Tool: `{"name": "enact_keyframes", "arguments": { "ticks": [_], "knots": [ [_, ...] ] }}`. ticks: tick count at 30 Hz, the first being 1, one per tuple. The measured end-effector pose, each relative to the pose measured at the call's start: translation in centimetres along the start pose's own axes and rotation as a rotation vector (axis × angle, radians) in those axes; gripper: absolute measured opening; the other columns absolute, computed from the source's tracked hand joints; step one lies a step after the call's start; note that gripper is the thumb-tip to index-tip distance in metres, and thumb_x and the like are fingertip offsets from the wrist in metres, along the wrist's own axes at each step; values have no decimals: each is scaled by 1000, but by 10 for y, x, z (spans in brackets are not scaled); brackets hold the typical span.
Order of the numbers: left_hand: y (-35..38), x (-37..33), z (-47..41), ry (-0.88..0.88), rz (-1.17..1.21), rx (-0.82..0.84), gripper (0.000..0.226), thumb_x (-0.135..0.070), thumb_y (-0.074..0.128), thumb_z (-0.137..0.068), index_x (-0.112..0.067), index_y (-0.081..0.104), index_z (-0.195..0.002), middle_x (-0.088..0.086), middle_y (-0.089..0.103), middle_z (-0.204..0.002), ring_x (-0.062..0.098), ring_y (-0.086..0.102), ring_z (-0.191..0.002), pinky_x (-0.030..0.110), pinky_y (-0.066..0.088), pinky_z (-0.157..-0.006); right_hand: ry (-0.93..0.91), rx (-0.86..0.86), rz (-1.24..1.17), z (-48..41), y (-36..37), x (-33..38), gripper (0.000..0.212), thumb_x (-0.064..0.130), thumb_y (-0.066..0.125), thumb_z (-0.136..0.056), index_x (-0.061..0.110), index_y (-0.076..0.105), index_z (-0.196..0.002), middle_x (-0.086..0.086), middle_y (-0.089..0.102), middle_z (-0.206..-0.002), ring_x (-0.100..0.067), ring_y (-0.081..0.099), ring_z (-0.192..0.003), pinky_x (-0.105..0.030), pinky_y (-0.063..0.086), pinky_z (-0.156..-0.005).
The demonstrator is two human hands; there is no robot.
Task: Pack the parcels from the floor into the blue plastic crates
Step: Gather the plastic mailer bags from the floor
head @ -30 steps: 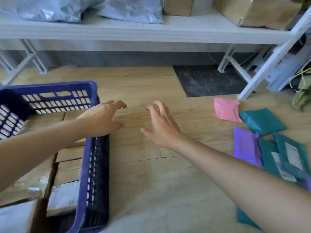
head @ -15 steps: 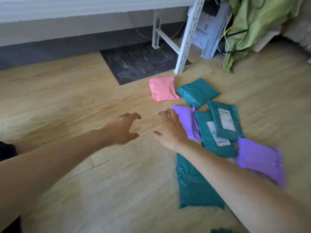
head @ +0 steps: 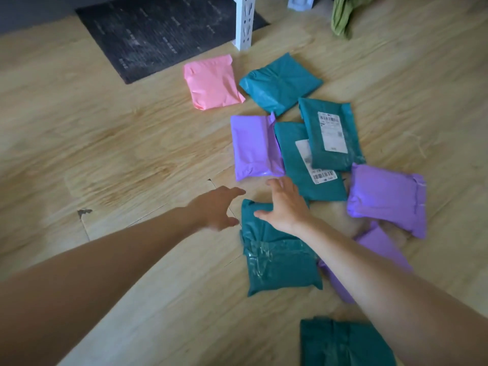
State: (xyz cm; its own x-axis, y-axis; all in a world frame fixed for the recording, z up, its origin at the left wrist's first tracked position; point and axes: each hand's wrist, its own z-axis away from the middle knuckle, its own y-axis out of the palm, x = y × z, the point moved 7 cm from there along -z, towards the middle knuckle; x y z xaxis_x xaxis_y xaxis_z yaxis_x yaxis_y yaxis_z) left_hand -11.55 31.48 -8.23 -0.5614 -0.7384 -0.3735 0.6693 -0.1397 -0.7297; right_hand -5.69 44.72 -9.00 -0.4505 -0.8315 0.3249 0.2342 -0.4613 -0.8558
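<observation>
Several soft parcels lie on the wooden floor: a pink parcel (head: 211,81), a purple parcel (head: 253,146), teal parcels with labels (head: 330,136), another purple parcel (head: 386,199) and a taped teal parcel (head: 277,257). My left hand (head: 216,210) hovers just left of the taped teal parcel, fingers spread and empty. Above that parcel's far end is my right hand (head: 287,204), fingers straight, holding nothing. The blue crate is out of view.
A white shelf leg (head: 244,22) stands on the floor behind the parcels, beside a dark mat (head: 158,33). Green cloth (head: 343,17) hangs at the top right. One more teal parcel (head: 343,342) lies at the bottom edge, and a purple parcel (head: 380,247) under my right forearm.
The view has swung right, away from the blue crate and onto the parcels. Both hands have travelled with it and now reach over the taped teal parcel.
</observation>
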Motion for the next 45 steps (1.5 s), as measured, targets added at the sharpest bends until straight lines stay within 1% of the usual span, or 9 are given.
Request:
{"name": "enact_keyframes", "arguments": {
  "ticks": [5,11,17,20,23,29,33,39,45],
  "knots": [
    [23,-7,-17,-6,10,37,72,-35,59,-89,-33,18,-148,2,30,-149,24,42,-130,40,40,-102,-19,49,11,-1,18,-12,77,47,68,-80,20,31,-142,-6,32,-141,-26,32,-132,-41,33,-101],
    [13,-1,-46,-85,86,-6,70,-26,51,-94,-29,10,-150,9,27,-150,30,48,-124,42,44,-98,7,-50,-51,-22,20,-13,72,43,66,-84,13,31,-140,-11,35,-139,-30,36,-129,-41,33,-101],
    [-11,14,-75,-169,149,-72,69,-13,43,-96,-24,2,-151,11,25,-152,32,46,-125,32,44,-83,21,-149,-102,-59,6,-13,73,38,64,-87,10,26,-143,-14,27,-146,-31,28,-133,-41,35,-104],
    [-19,20,-86,-205,201,-97,71,-2,39,-92,-19,4,-152,11,31,-150,32,47,-123,34,46,-76,47,-176,-147,-80,2,-12,79,38,66,-84,9,24,-144,-15,27,-144,-31,30,-131,-40,35,-104],
    [-21,28,-94,-216,301,-96,78,5,37,-85,-21,6,-151,9,36,-147,30,50,-120,43,52,-83,77,-185,-157,-97,2,-5,85,43,68,-82,9,22,-145,-16,29,-143,-31,33,-129,-41,36,-103],
    [-29,41,-103,-228,370,-142,70,3,34,-87,-25,17,-149,5,44,-140,30,54,-115,45,55,-78,194,-293,-87,-118,7,11,101,61,69,-70,4,24,-141,-16,38,-136,-33,37,-126,-42,34,-100],
    [-33,46,-103,-210,363,-143,75,7,31,-82,-28,21,-148,9,48,-136,30,53,-116,48,54,-80,264,-286,-104,-127,13,22,106,57,71,-70,2,18,-144,-16,39,-135,-33,40,-125,-43,33,-100],
    [-37,52,-93,-197,303,-157,78,8,30,-83,-34,20,-148,9,44,-140,27,51,-112,27,41,-52,267,-226,-122,-127,16,30,108,42,78,-70,1,13,-145,-19,39,-134,-34,39,-125,-41,37,-99],
    [-53,58,-74,-148,156,-205,83,10,34,-82,-39,19,-148,-11,27,-153,24,40,-132,37,49,-84,191,-198,-133,-107,11,38,106,35,76,-68,3,12,-146,-19,40,-132,-35,39,-123,-41,41,-94]
  ]
}}
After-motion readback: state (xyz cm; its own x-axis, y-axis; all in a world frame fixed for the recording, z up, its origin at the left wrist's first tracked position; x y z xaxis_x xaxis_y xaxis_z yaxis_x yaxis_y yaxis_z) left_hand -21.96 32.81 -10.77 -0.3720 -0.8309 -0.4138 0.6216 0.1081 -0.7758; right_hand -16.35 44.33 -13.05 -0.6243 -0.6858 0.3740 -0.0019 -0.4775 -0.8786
